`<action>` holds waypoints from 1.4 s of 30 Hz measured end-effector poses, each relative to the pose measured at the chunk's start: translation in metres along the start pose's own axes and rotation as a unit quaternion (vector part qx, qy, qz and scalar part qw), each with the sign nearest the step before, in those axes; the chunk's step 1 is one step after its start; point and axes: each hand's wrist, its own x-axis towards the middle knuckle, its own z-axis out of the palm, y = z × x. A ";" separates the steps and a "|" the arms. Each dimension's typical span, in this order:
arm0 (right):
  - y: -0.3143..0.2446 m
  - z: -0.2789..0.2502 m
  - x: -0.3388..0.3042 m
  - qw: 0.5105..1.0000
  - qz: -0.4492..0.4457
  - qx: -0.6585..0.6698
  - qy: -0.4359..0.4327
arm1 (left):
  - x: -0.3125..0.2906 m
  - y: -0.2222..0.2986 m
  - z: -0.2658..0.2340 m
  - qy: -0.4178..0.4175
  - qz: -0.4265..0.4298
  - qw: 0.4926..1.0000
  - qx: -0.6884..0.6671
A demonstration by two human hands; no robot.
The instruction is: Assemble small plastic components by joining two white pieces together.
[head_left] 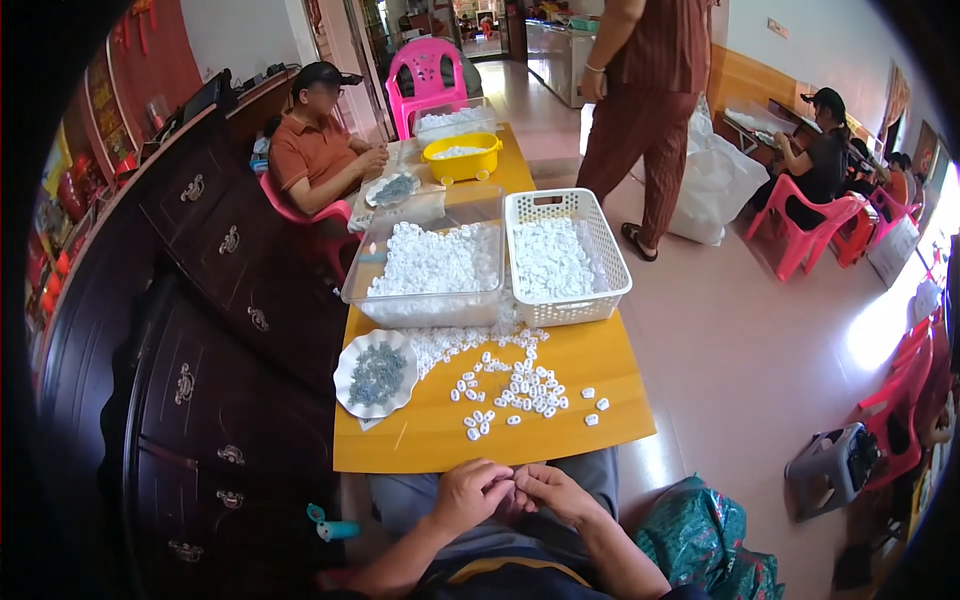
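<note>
Just off the table's near edge, above my lap, my left hand and my right hand meet with fingers pinched together. Whatever sits between the fingertips is too small or hidden to name. Small white oval plastic pieces with dark marks lie scattered on the yellow table ahead of my hands. To the left, a white scalloped plate holds a pile of small grey parts. Behind the loose pieces stand a clear plastic bin and a white perforated basket, both full of white pieces.
Farther up the table are a yellow tub and a seated person working. Another person stands at the table's right. Dark drawers line my left; a green bag and a grey stool are on the right floor.
</note>
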 end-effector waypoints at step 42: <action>0.020 0.001 0.010 0.986 -0.071 0.096 0.116 | 0.009 -0.003 0.024 0.062 -0.018 0.996 -0.058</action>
